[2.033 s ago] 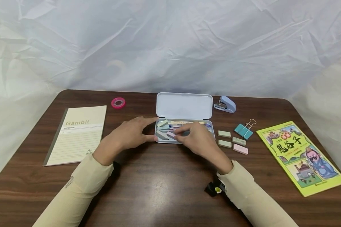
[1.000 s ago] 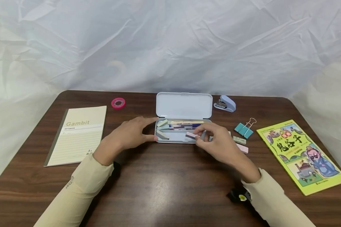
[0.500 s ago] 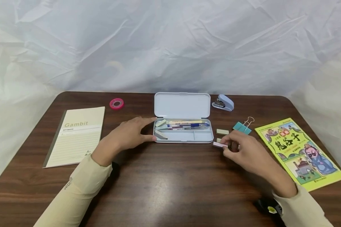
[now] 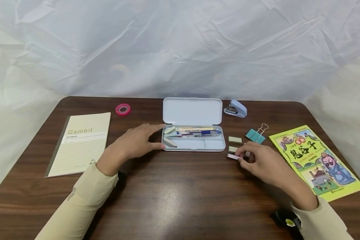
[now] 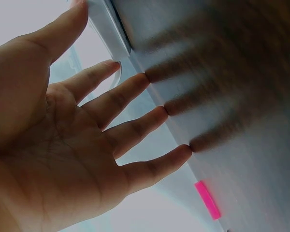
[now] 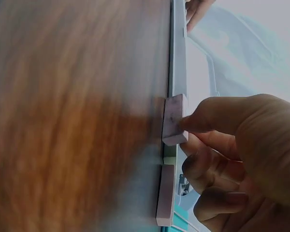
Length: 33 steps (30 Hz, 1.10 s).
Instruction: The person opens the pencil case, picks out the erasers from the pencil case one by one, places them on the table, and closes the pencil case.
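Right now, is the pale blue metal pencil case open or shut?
Open: the pale blue metal pencil case has its lid raised behind it, showing pens inside.

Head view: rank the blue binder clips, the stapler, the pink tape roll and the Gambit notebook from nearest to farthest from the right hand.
From the right hand:
1. Blue binder clips, just beyond the fingers.
2. Stapler, farther back, right of the case lid.
3. Pink tape roll, far back left.
4. Gambit notebook, at the table's left side.
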Each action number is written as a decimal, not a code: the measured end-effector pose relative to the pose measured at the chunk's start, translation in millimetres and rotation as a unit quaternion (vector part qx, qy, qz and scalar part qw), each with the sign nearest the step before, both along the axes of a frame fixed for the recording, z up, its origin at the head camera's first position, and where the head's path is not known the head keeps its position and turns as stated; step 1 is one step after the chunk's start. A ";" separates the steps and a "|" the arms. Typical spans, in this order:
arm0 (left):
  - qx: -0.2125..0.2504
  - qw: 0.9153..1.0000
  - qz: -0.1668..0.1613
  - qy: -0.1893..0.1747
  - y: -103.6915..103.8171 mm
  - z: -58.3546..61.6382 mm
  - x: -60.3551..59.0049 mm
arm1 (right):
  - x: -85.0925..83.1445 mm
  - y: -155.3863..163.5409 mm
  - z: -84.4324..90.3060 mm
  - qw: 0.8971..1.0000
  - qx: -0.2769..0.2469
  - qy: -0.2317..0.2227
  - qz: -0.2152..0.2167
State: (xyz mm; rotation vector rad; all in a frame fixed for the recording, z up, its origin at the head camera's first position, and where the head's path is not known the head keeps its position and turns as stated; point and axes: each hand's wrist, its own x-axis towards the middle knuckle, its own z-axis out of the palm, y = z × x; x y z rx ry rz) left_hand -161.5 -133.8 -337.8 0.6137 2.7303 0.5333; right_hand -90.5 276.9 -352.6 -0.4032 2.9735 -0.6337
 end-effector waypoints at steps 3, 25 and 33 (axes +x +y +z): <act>0.000 1.000 0.001 0.000 -0.1 1.4 0.7 | 0.6 -0.4 0.9 1.000 -0.002 0.000 0.005; -0.005 1.000 0.001 -0.002 -0.2 1.9 1.5 | 5.1 -6.0 -0.5 0.999 0.054 0.006 0.002; -0.002 1.000 0.002 -0.004 0.1 1.6 0.4 | 5.4 -5.1 5.8 0.999 0.033 0.006 0.008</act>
